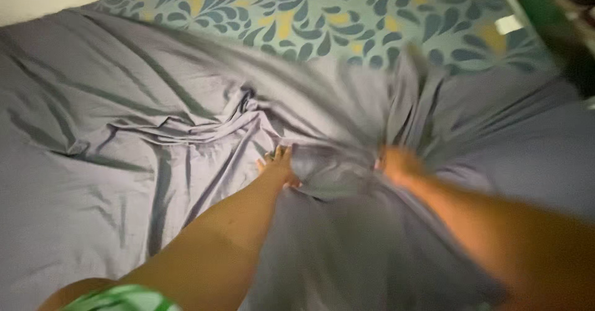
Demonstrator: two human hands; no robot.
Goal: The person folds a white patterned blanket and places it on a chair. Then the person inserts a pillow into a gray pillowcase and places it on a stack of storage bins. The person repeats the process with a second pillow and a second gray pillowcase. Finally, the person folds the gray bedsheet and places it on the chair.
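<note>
Head view: both arms reach out over the bed, where a grey sheet (124, 131) lies spread and heavily creased. The left hand (279, 167) presses on a bunched fold at the middle, fingers partly buried in cloth, so its grip can't be told. The right hand (396, 164), blurred, is clenched on the same bunch of sheet. Beyond the sheet's far edge shows a teal patterned mattress (334, 19).
</note>
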